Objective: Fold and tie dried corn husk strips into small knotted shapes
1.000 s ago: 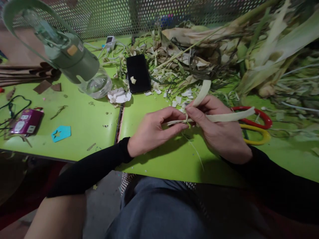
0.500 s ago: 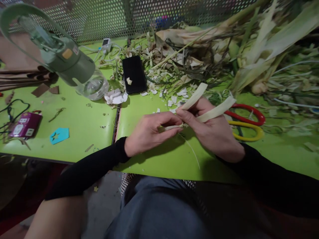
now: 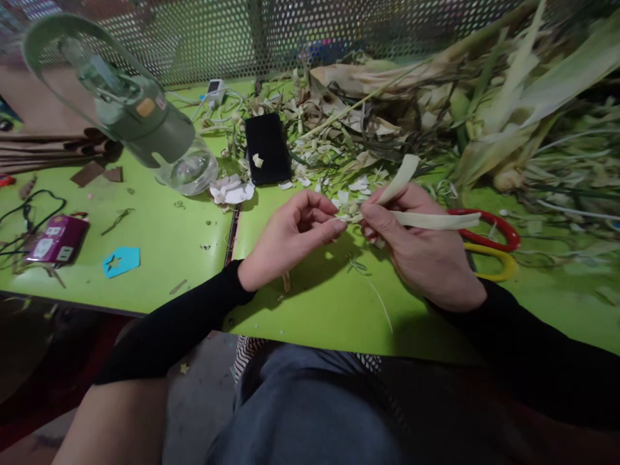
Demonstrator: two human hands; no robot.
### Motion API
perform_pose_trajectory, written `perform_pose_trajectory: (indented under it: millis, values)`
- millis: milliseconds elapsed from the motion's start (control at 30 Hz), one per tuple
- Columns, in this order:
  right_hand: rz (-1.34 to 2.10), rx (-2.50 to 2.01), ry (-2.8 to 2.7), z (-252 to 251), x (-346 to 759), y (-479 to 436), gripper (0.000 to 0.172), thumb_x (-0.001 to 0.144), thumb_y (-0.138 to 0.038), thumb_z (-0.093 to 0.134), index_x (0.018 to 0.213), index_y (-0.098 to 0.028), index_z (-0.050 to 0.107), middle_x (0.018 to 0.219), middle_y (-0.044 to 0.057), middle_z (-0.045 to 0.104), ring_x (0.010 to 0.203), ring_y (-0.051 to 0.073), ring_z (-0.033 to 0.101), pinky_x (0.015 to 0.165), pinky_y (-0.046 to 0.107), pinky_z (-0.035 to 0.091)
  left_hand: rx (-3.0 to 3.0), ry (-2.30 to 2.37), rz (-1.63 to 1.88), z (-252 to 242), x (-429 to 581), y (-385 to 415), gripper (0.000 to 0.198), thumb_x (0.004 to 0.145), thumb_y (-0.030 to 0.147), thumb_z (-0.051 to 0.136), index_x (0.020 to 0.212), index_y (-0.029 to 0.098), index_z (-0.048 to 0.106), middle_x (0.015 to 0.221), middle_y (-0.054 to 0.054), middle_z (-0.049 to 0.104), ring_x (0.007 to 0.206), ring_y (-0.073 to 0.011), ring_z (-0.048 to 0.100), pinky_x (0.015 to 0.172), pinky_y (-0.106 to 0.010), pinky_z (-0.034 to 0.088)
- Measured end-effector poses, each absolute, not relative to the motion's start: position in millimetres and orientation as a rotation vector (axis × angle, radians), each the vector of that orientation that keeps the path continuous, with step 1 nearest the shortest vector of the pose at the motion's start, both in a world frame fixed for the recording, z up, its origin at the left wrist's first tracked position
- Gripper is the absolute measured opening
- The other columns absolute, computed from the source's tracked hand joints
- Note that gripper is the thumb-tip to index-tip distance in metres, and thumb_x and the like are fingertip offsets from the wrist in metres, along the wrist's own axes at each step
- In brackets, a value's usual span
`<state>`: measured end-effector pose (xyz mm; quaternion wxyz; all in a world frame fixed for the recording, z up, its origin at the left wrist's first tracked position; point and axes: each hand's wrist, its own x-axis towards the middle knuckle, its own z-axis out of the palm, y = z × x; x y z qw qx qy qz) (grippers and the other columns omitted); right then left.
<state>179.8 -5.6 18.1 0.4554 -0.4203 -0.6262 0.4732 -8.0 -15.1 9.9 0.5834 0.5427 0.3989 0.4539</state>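
Pale flat husk strips are pinched between the thumb and fingers of my right hand. One end rises up and the other points right across the hand. My left hand faces it, thumb and fingertips closed on a thin end of the pale husk; the exact grip is partly hidden. Between both hands a small knotted or folded part of the husk shows. Below them a thin green strand lies on the table. Scissors with a red and yellow handle rest beside my right hand, their blades hidden.
Heaped husks and leaves cover the back and right of the green table. A black phone, green bottle, crumpled tissue, purple box and blue paper tag lie left. A perforated metal panel stands behind.
My hands have drawn slightly apart, and the left fingers have opened out from around the strip to its end. The right-pointing strip has swung down flatter. The view has shifted slightly.
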Motion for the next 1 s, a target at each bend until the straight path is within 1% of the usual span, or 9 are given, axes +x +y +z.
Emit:
perform_pose_trajectory:
  millis: [67, 167, 367, 500, 633, 767, 833, 900, 1000]
  values:
    - [1.161, -1.041, -1.545, 17.9, 180.0, -5.6, 0.023, 0.091, -0.046, 0.073, 0.089, -0.026, 0.062, 0.074, -0.004, 0.058, 0.061, 0.012, 0.05, 0.058, 0.028, 0.042, 1.193, 0.927, 0.961, 11.9, -9.0, -14.3, 0.033, 0.083, 0.039, 0.08, 0.091, 0.015, 0.058, 0.078, 0.001, 0.066, 0.069, -0.0075, 0.064, 0.069, -0.022, 0.054]
    - [1.152, -1.066, -1.578, 18.8, 180.7, -5.2, 0.027, 0.089, -0.052, 0.074, 0.09, -0.026, 0.065, 0.073, -0.003, 0.057, 0.062, 0.012, 0.05, 0.056, 0.028, 0.042, 1.135, 0.895, 0.874, 14.0, -9.1, -13.9, 0.032, 0.083, 0.04, 0.079, 0.087, 0.014, 0.062, 0.076, 0.001, 0.066, 0.068, -0.007, 0.062, 0.069, -0.022, 0.053]
    - [1.096, -1.176, -1.685, 19.3, 182.0, -5.1, 0.044, 0.095, -0.064, 0.058, 0.081, -0.023, 0.066, 0.077, 0.001, 0.061, 0.064, 0.012, 0.055, 0.058, 0.028, 0.044, 1.118, 0.872, 0.939, 17.0, -6.8, -14.9, 0.03, 0.082, 0.037, 0.08, 0.083, 0.015, 0.06, 0.07, 0.005, 0.06, 0.06, -0.0046, 0.055, 0.062, -0.02, 0.048]
    - [1.001, -1.12, -1.699, 19.1, 181.7, -7.2, 0.039, 0.094, -0.061, 0.062, 0.085, -0.024, 0.07, 0.076, 0.0, 0.062, 0.061, 0.011, 0.052, 0.055, 0.028, 0.041, 1.11, 0.929, 0.999, 18.7, -5.5, -16.1, 0.03, 0.082, 0.037, 0.079, 0.08, 0.016, 0.058, 0.068, 0.005, 0.059, 0.058, -0.0037, 0.053, 0.058, -0.018, 0.046]
    - [1.007, -1.138, -1.727, 21.2, 180.8, -9.2, 0.041, 0.093, -0.063, 0.062, 0.083, -0.024, 0.071, 0.074, 0.0, 0.061, 0.06, 0.012, 0.052, 0.055, 0.029, 0.042, 1.098, 0.944, 1.005, 19.8, -4.4, -18.6, 0.03, 0.082, 0.035, 0.079, 0.08, 0.016, 0.057, 0.067, 0.005, 0.06, 0.057, -0.0039, 0.055, 0.057, -0.017, 0.048]
    - [1.114, -1.186, -1.647, 21.4, 179.6, -8.0, 0.039, 0.09, -0.064, 0.065, 0.089, -0.024, 0.067, 0.074, 0.0, 0.061, 0.062, 0.014, 0.056, 0.057, 0.029, 0.046, 1.072, 0.921, 0.923, 20.4, -3.6, -21.2, 0.024, 0.085, 0.034, 0.076, 0.088, 0.015, 0.062, 0.082, 0.001, 0.066, 0.069, -0.0079, 0.065, 0.058, -0.019, 0.052]
    - [1.132, -1.181, -1.656, 19.9, 179.3, -6.7, 0.036, 0.088, -0.06, 0.071, 0.095, -0.025, 0.066, 0.077, -0.001, 0.063, 0.066, 0.014, 0.058, 0.061, 0.03, 0.049, 1.081, 0.928, 0.917, 20.5, -3.5, -21.2, 0.026, 0.084, 0.036, 0.078, 0.09, 0.015, 0.064, 0.084, 0.001, 0.066, 0.067, -0.0071, 0.062, 0.053, -0.018, 0.05]
    - [1.116, -1.18, -1.69, 17.5, 179.6, -5.6, 0.035, 0.087, -0.056, 0.074, 0.098, -0.025, 0.066, 0.083, 0.001, 0.066, 0.071, 0.016, 0.061, 0.064, 0.031, 0.051, 1.102, 0.948, 0.923, 20.3, -3.5, -20.5, 0.027, 0.084, 0.037, 0.078, 0.089, 0.015, 0.064, 0.08, 0.002, 0.063, 0.059, -0.0046, 0.055, 0.049, -0.017, 0.047]
    - [1.079, -1.199, -1.752, 13.7, 180.5, -4.8, 0.036, 0.091, -0.058, 0.068, 0.1, -0.023, 0.068, 0.09, 0.004, 0.069, 0.078, 0.019, 0.064, 0.068, 0.033, 0.053, 1.121, 0.987, 0.918, 19.3, -2.2, -19.6, 0.02, 0.089, 0.03, 0.073, 0.087, 0.015, 0.061, 0.076, 0.004, 0.06, 0.053, -0.0021, 0.05, 0.047, -0.016, 0.044]
